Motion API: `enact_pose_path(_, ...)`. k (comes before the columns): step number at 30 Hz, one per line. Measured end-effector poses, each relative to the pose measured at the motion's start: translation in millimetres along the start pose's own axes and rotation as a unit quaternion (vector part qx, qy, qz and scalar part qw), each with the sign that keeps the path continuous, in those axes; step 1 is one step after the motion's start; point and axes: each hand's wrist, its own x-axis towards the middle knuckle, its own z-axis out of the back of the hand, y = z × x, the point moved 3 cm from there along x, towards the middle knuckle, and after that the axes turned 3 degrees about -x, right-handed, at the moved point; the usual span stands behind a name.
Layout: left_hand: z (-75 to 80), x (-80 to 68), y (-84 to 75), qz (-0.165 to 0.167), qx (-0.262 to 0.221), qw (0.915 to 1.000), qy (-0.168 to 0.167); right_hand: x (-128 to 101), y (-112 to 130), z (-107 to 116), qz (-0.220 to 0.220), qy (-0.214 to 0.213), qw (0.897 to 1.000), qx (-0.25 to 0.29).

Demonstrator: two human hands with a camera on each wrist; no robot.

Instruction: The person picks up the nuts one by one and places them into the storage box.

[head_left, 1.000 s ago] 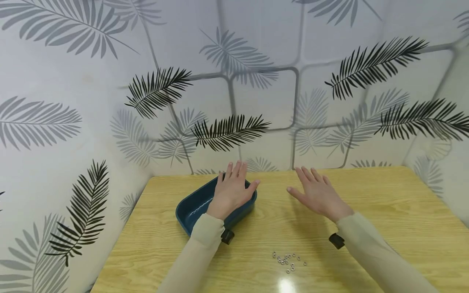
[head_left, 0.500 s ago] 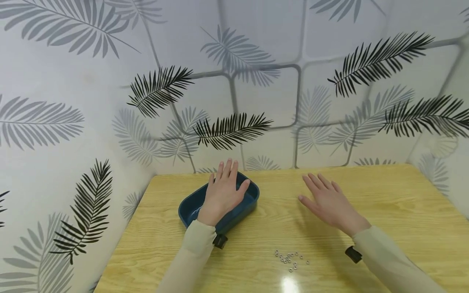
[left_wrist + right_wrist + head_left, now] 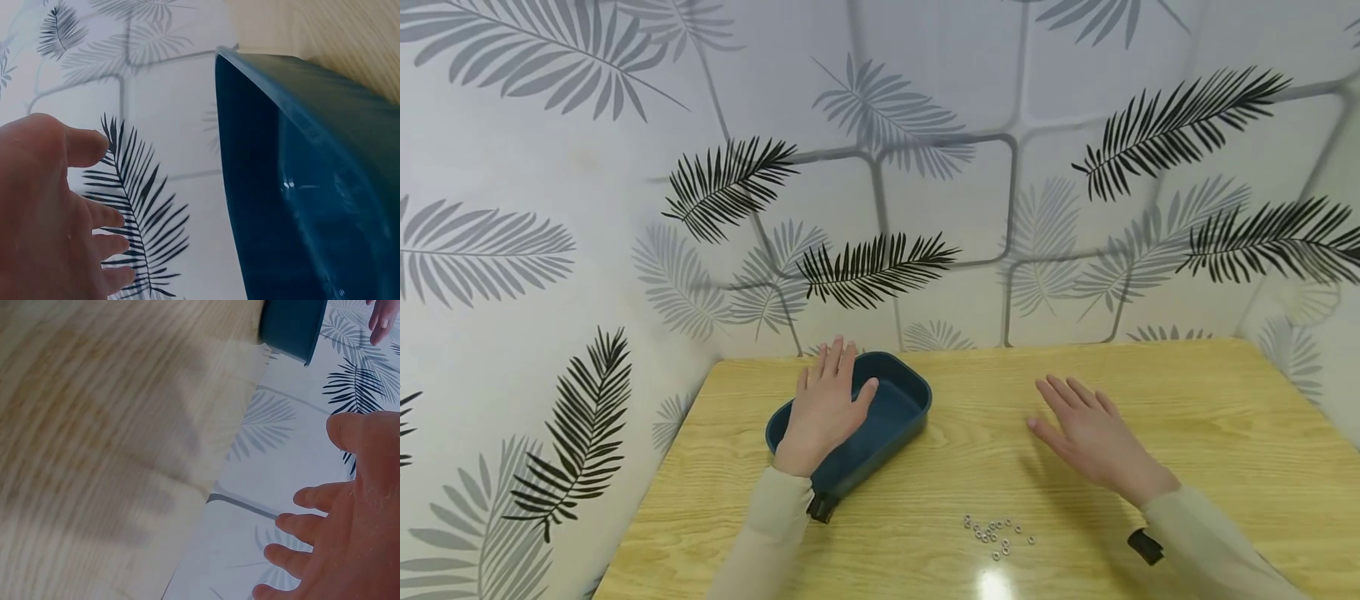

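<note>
My left hand (image 3: 823,408), fingers straight, hovers over the left part of a dark blue oblong tub (image 3: 887,417) and covers some of its inside. In the left wrist view the hand holds nothing, and the tub's rim (image 3: 300,115) rises beside it. My right hand (image 3: 1097,437) is held above the wooden table on the right, its fingers extended and nothing in them; its shadow falls on the wood. Several small metal rings (image 3: 992,533), like nuts or washers, lie loosely scattered near the front of the table, between the two forearms.
The pale wooden table (image 3: 1225,433) reaches back to a wall (image 3: 940,200) printed with palm leaves. A black strap piece (image 3: 1146,546) shows under the right wrist and another (image 3: 822,506) under the left. A bright light reflection sits on the table's front.
My left hand has moved left across the tub, uncovering its right part. My right hand has shifted right and a little nearer. The tub and rings stay put.
</note>
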Motion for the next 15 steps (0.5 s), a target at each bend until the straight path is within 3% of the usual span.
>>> enact_pose_path(15,-6.9,-18.1,43.7,0.030,-0.003,0.9995,-0.004,-12,-4,-10,0.022,-0.030,0.999,-0.002)
